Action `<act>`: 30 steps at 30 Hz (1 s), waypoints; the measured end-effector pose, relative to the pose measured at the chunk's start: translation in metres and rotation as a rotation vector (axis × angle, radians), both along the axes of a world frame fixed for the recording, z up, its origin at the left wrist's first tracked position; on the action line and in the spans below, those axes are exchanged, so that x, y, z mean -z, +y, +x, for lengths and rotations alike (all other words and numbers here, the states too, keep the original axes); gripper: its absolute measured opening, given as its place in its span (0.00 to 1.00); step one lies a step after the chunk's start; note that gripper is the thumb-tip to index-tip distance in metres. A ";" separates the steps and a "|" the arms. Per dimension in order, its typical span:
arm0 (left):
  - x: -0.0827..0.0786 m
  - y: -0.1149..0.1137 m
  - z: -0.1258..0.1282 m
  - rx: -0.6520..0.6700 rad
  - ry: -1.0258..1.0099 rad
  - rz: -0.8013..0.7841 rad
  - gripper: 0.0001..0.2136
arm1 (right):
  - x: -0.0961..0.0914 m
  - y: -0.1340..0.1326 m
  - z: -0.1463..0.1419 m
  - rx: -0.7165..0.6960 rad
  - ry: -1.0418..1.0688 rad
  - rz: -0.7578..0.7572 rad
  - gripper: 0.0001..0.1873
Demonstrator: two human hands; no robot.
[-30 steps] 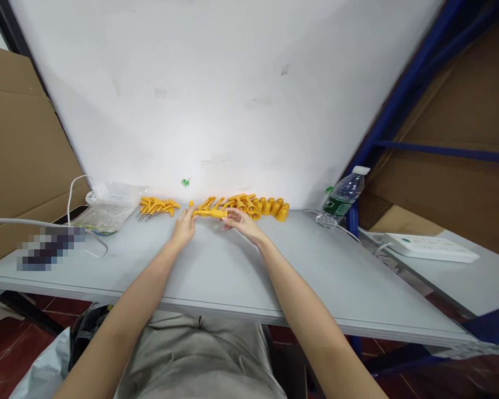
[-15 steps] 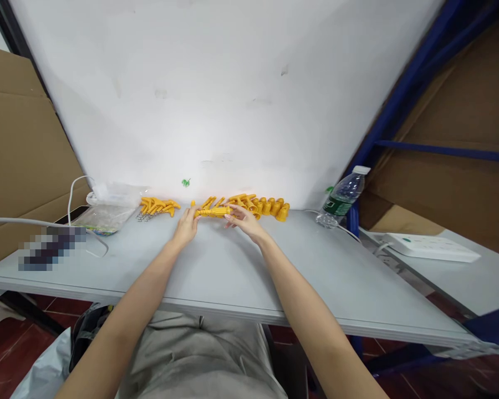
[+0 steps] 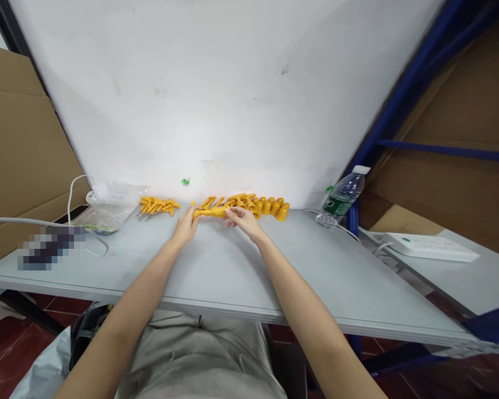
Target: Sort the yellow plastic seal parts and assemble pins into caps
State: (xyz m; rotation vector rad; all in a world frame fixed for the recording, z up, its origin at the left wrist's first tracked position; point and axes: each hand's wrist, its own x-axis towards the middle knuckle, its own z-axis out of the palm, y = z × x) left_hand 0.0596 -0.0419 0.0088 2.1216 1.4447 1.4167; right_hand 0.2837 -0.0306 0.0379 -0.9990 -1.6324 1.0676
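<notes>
A long yellow plastic piece [image 3: 211, 211] lies across the far part of the grey table [image 3: 233, 266]. My left hand [image 3: 184, 227] pinches its left end. My right hand [image 3: 242, 220] has its fingers closed on the right end. Just behind the piece is a loose heap of yellow stick-shaped parts [image 3: 237, 199], and a row of yellow caps [image 3: 271, 208] runs to the right of it. Another small heap of yellow parts with metal chains [image 3: 154, 207] lies to the left of my left hand.
A clear plastic bag [image 3: 108, 210] and a white cable [image 3: 77, 185] lie at the far left. A water bottle [image 3: 341, 197] stands at the far right by a blue shelf post. A white power strip [image 3: 428, 247] rests on the neighbouring table. A white wall backs the table.
My right hand has slid a little up and away along the yellow piece, toward the heap behind. My left hand stays on the left end.
</notes>
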 end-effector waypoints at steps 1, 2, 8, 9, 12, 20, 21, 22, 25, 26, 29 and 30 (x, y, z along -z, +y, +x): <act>0.000 0.000 0.000 0.001 0.002 -0.001 0.11 | 0.001 0.001 0.001 -0.003 0.002 0.005 0.26; -0.001 0.000 0.000 0.000 0.005 -0.002 0.10 | 0.001 0.002 0.003 -0.012 0.006 0.017 0.27; -0.003 -0.003 0.000 -0.027 0.027 0.009 0.11 | 0.006 0.008 0.007 -0.063 0.020 0.089 0.29; -0.003 -0.003 0.000 -0.030 0.030 0.008 0.11 | 0.006 0.007 0.007 -0.059 0.018 0.094 0.29; -0.004 -0.005 0.000 -0.029 0.028 -0.001 0.11 | 0.004 0.005 0.005 -0.049 0.015 0.098 0.28; -0.005 -0.005 0.001 -0.026 0.027 -0.020 0.11 | 0.003 0.005 0.007 -0.079 -0.017 0.087 0.32; -0.005 -0.005 0.001 -0.024 0.027 -0.021 0.11 | 0.003 0.005 0.008 -0.087 -0.015 0.099 0.33; -0.006 -0.005 0.001 -0.021 0.027 -0.021 0.11 | 0.003 0.005 0.008 -0.092 -0.014 0.114 0.33; -0.007 -0.006 0.001 -0.011 0.023 -0.019 0.11 | 0.004 0.005 0.007 -0.081 -0.018 0.133 0.31; -0.007 -0.006 0.000 -0.008 0.022 -0.020 0.11 | 0.005 0.005 0.006 -0.074 -0.016 0.126 0.31; -0.006 -0.006 0.000 -0.005 0.020 -0.021 0.11 | 0.005 0.004 0.004 -0.055 0.005 0.095 0.32; -0.005 -0.006 0.001 -0.006 0.018 -0.020 0.11 | 0.005 0.003 0.003 -0.049 0.010 0.088 0.33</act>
